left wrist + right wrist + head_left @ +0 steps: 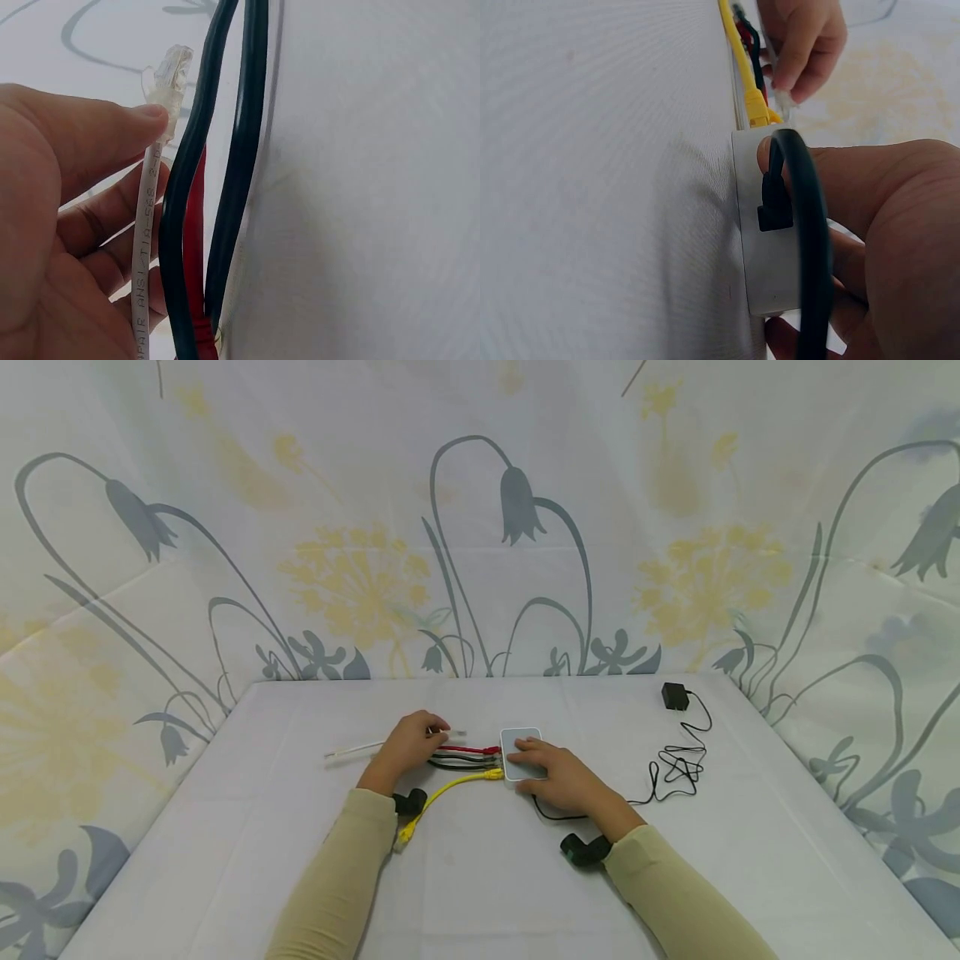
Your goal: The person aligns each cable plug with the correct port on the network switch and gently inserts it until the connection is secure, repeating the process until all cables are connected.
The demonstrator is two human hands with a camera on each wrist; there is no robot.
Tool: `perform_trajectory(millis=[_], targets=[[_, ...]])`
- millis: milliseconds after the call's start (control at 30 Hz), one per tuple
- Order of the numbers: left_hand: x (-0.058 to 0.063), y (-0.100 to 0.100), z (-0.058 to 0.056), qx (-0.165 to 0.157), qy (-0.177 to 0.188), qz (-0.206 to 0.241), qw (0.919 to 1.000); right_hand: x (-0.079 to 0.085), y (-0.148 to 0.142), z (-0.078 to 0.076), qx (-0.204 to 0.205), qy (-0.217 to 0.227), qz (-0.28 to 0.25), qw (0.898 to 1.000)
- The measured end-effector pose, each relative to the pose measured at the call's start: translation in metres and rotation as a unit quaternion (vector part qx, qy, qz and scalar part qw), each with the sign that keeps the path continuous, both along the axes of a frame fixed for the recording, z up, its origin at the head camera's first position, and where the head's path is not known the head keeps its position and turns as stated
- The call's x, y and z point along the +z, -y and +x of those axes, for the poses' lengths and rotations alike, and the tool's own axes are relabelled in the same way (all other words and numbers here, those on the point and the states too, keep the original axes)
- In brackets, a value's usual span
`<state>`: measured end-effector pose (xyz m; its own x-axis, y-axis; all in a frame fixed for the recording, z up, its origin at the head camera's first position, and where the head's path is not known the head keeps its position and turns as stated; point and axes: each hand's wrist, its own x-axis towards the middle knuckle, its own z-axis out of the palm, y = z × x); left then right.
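Observation:
My left hand [407, 745] pinches a white network cable [144, 247] just behind its clear plug [176, 69]. The plug points toward a small white network switch [523, 771], apart from it in the head view. My right hand [567, 778] holds the switch, thumb on the near side and fingers across the top. Into the switch's left side run a yellow cable [452, 782], a red cable [471, 749] and several black cables [461, 767]. A black power plug [775, 216] sits in the switch's side by my right thumb.
From the switch a thin black cord [678, 768] runs right in loose coils to a black power adapter [675, 696] at the table's back right. The yellow cable's other end lies beside my left wrist. A white floral cloth [480, 610] hangs behind the white table [487, 885].

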<state>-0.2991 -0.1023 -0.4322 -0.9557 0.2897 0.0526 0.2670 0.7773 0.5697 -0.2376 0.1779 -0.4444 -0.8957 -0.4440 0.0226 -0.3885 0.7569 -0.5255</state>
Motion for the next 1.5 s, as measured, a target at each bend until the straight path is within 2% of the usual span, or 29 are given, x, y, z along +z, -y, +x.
perform_trajectory(millis=[400, 667, 900, 1367, 1500], targets=[[-0.002, -0.006, 0.0, -0.004, 0.008, -0.021, 0.9997, -0.002, 0.001, 0.001, -0.002, 0.012, -0.002, 1.0], [0.005, -0.015, -0.001, -0.034, 0.022, -0.027, 0.9988, 0.0, 0.001, 0.0, -0.007, 0.008, -0.002, 1.0], [0.006, -0.025, -0.003, -0.054, 0.026, -0.03, 0.9977, 0.0, 0.002, -0.001, -0.007, 0.015, -0.002, 1.0], [0.001, -0.038, -0.003, -0.059, 0.013, -0.033, 0.9976, 0.0, 0.002, 0.0, -0.01, 0.007, -0.002, 1.0], [-0.002, -0.04, -0.004, -0.058, 0.019, -0.03, 0.9977, 0.0, 0.001, 0.0, -0.007, 0.005, -0.004, 1.0]])
